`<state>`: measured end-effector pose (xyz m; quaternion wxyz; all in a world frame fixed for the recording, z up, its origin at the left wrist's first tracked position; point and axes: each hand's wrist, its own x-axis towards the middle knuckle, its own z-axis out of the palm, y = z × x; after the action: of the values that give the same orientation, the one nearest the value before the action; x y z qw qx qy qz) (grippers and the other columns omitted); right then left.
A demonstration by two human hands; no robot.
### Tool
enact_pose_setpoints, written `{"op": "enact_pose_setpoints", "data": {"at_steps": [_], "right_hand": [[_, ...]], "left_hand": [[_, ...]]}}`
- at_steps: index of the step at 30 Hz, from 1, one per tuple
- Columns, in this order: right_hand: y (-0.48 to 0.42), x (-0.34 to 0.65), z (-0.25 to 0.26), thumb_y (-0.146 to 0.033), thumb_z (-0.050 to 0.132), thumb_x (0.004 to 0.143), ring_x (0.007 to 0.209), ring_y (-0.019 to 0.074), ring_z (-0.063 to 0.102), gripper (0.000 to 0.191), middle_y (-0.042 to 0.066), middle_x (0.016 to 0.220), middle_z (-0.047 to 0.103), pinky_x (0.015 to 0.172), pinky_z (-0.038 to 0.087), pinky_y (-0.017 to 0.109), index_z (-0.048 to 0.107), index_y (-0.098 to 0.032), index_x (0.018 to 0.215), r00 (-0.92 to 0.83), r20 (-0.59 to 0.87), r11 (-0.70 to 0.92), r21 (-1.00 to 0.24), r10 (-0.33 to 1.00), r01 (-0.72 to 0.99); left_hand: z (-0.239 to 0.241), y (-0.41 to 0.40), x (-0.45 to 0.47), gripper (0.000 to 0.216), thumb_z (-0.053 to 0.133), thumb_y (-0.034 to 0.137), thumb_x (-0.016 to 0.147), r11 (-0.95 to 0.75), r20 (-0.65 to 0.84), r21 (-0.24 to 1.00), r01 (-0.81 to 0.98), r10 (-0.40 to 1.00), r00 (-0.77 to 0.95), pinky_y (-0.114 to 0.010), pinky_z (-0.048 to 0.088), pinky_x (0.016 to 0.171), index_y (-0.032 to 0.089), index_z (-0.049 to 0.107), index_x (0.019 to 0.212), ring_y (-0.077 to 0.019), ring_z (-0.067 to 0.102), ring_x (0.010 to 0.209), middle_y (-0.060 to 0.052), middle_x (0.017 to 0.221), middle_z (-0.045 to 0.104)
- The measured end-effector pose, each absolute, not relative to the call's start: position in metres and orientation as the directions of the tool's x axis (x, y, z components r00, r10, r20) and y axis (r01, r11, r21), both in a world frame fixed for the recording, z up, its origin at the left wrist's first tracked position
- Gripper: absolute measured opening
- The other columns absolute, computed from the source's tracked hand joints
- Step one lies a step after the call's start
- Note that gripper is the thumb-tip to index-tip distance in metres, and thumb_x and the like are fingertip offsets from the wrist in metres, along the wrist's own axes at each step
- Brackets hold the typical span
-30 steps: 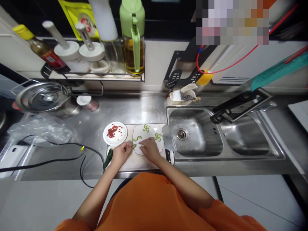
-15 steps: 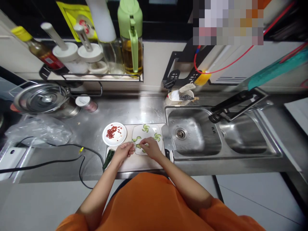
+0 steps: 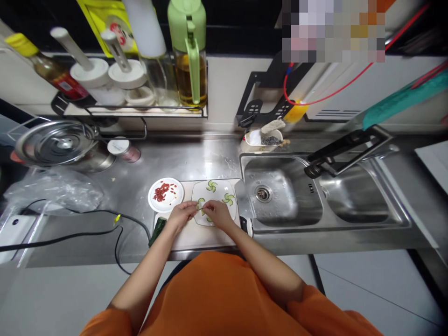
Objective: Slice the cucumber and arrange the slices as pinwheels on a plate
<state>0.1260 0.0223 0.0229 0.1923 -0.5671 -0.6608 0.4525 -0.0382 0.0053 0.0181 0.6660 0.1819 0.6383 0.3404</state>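
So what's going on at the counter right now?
A person in an orange top stands at a steel counter beside the sink. Both hands are over a square white plate that sits on a cutting board. The left hand and right hand meet fingertip to fingertip at a cucumber slice on the plate's near left. Who actually grips it is too small to tell. A round plate of red bits sits to the left.

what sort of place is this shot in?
Likely a home kitchen: steel double sink in a steel counter, a wall rack with an oil bottle, and left hand and right hand over a plate of cucumber slices.
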Motion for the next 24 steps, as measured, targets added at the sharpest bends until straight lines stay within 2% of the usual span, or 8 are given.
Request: {"op": "enact_pose_setpoints", "data": {"at_steps": [5,8,11,15,24], "right_hand": [[0.029,0.113,0.014,-0.023,0.058,0.075,0.063,0.011,0.055,0.01,-0.002,0.067,0.065,0.061,0.037,0.021,0.067,-0.019,0.071,-0.17,-0.372,-0.217,-0.792,0.912,0.57],[0.034,0.107,0.012,-0.02,0.059,0.073,0.063,0.0114,0.056,0.008,-0.002,0.066,0.065,0.061,0.037,0.021,0.067,-0.019,0.07,-0.103,-0.423,-0.294,-0.765,0.9,0.573],[0.038,0.102,0.011,-0.018,0.059,0.071,0.065,0.0115,0.056,0.007,-0.002,0.068,0.065,0.061,0.036,0.021,0.065,-0.019,0.071,-0.045,-0.447,-0.337,-0.733,0.894,0.591],[0.041,0.098,0.007,-0.015,0.057,0.07,0.066,0.0114,0.055,0.007,-0.002,0.07,0.064,0.062,0.035,0.021,0.062,-0.02,0.071,-0.006,-0.437,-0.341,-0.709,0.899,0.617],[0.041,0.096,0.001,-0.014,0.054,0.073,0.067,0.0124,0.053,0.009,-0.002,0.069,0.063,0.063,0.032,0.022,0.06,-0.02,0.07,-0.024,-0.415,-0.282,-0.659,0.909,0.697]], "left_hand": [[0.005,0.016,-0.044,0.033,0.073,0.031,0.058,0.59,-0.575,0.804,0.079,0.804,-0.152,-0.021,0.043,0.059,0.013,0.069,0.086,-0.0092,0.057,0.058,-0.002,0.07,0.068],[0.004,0.023,-0.048,0.028,0.067,0.032,0.064,0.527,-0.497,0.786,0.323,0.85,-0.174,-0.023,0.045,0.065,0.016,0.07,0.087,-0.0118,0.06,0.063,-0.001,0.072,0.069],[0.006,0.029,-0.048,0.024,0.063,0.03,0.068,0.448,-0.422,0.748,0.49,0.89,-0.171,-0.023,0.045,0.068,0.018,0.071,0.088,-0.0126,0.061,0.066,0.0,0.071,0.07],[0.009,0.034,-0.046,0.021,0.059,0.025,0.071,0.382,-0.375,0.703,0.599,0.916,-0.144,-0.023,0.045,0.069,0.02,0.071,0.087,-0.0134,0.062,0.07,0.0,0.076,0.071],[0.011,0.038,-0.042,0.017,0.057,0.023,0.074,0.338,-0.367,0.622,0.706,0.923,-0.118,-0.022,0.042,0.065,0.022,0.07,0.085,-0.0135,0.062,0.07,0.0,0.076,0.07]]}}
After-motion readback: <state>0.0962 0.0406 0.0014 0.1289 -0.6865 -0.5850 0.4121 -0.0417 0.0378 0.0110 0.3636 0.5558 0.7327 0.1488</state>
